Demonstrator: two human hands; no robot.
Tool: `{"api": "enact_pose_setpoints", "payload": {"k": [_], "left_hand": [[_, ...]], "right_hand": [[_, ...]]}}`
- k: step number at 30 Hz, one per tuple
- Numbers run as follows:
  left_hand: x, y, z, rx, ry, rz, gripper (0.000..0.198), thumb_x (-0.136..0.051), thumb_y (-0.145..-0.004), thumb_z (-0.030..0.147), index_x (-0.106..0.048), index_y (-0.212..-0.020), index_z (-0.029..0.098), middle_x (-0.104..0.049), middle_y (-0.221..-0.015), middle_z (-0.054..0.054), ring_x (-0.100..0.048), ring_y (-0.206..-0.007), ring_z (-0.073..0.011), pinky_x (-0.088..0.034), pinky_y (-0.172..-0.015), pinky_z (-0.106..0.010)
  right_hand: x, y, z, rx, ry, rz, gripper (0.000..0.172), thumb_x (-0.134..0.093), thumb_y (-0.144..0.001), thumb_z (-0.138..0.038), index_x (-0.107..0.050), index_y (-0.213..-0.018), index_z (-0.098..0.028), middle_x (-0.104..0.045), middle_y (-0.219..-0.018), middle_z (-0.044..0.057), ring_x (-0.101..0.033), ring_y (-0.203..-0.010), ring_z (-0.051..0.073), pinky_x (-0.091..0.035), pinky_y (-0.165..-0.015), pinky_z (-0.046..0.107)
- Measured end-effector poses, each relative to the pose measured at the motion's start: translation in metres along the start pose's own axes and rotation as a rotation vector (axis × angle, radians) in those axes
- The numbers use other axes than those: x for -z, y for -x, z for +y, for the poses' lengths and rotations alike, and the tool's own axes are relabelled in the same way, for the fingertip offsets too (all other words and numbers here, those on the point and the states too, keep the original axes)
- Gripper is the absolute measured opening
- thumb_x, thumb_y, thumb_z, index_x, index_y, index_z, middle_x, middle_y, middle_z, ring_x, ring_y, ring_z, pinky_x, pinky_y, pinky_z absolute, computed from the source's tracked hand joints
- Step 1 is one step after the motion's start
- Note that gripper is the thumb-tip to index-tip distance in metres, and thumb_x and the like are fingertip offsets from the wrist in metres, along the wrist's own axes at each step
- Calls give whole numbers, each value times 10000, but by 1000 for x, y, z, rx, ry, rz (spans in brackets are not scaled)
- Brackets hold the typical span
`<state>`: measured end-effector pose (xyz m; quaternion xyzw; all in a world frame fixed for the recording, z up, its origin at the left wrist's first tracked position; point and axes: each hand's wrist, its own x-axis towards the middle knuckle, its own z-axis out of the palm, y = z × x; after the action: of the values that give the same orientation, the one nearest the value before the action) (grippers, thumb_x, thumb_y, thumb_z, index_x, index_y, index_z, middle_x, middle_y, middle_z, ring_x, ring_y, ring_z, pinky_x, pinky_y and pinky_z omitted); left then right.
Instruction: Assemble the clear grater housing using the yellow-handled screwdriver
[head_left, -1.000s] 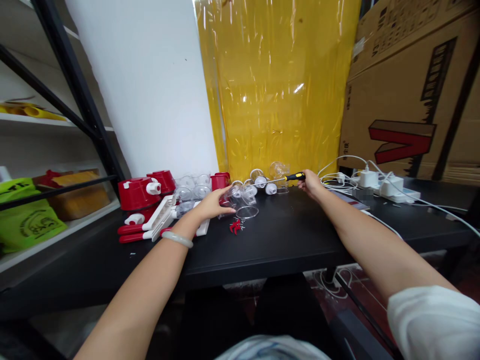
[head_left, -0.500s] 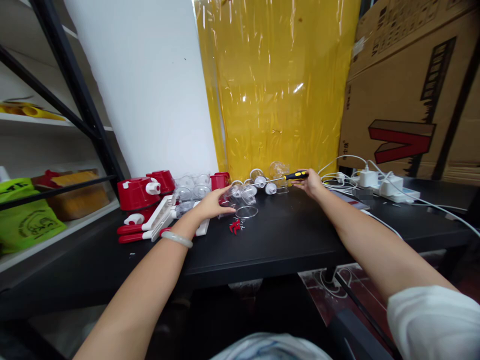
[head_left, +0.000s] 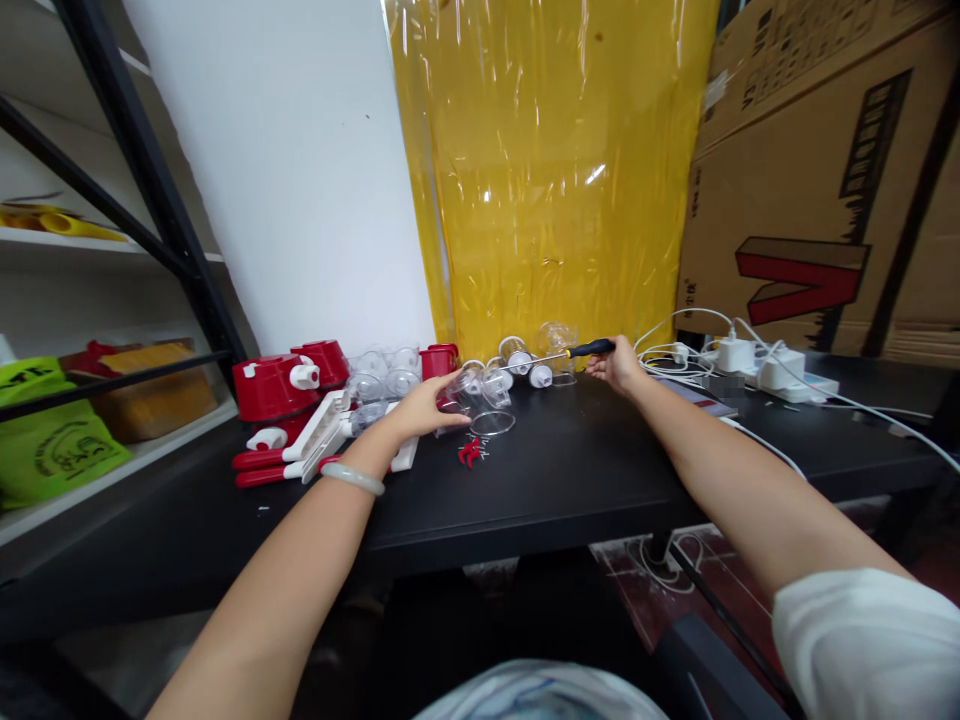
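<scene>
My right hand [head_left: 616, 368] is closed on the black and yellow handle of a screwdriver [head_left: 590, 348]. Its long metal shaft points left, toward a clear plastic cup-like part [head_left: 491, 392] lying on its side. My left hand [head_left: 429, 408] grips the left end of that clear part, fingers and thumb around it; the screwdriver's tip is hidden there. Just in front on the table lies a small heap of red pieces [head_left: 470, 452] with loose screws [head_left: 483, 447]. Behind the clear part are several clear and white round parts [head_left: 541, 376].
Red housings [head_left: 274, 388] and white parts with red handles [head_left: 261, 470] stand left on the black table [head_left: 525, 490]. Clear cups [head_left: 386, 372] and a red container [head_left: 439, 360] sit at the back. White chargers [head_left: 780, 370] and cables lie right, before a large carton [head_left: 817, 180].
The screwdriver handle has turned about its axis: its yellow stripes faced me before, now mostly black shows. Both hands stay in almost the same place.
</scene>
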<state>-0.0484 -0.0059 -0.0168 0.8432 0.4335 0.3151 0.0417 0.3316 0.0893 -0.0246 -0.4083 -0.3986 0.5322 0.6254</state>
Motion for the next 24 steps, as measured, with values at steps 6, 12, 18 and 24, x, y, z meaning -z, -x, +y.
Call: {"api": "enact_pose_setpoints", "payload": {"k": [6,12,18,24], "left_hand": [[0,0,0,11,-12,0,985,-868,-668,485,-470,-1517,182,-604,-1449,-160,-593,-1300,-377,-456,-1099,-535],[1,1,1,25,-13,-9,1007,-865,-669,492,-452,-1526,162,-592,-1460,-168,-594,-1298,-376,-462,-1097,-526],[0,1,0,7,-11,-1,986,-870,-670,487,-466,-1516,181,-592,-1463,-160,-592,-1303,-363,-451,-1108,-514],[0,1,1,0,1,-1,974,-876,-668,465,-473,-1513,194,-600,-1453,-159,-577,-1319,-370,-428,-1121,-535]], "right_hand": [[0,-4,2,24,24,58,293,-276,-986,-294,-489,-804,-207,-497,-463,-11,-482,-379,130,-413,-415,207],[-1,-4,3,108,71,77,223,-354,-995,-327,-456,-826,-225,-438,-418,-62,-411,-324,107,-366,-383,179],[1,-5,2,28,-54,6,261,-269,-976,-306,-505,-914,-213,-666,-694,20,-673,-521,161,-520,-505,245],[2,-7,3,54,-62,15,200,-332,-933,-243,-522,-987,-216,-681,-707,15,-690,-531,160,-508,-487,225]]}}
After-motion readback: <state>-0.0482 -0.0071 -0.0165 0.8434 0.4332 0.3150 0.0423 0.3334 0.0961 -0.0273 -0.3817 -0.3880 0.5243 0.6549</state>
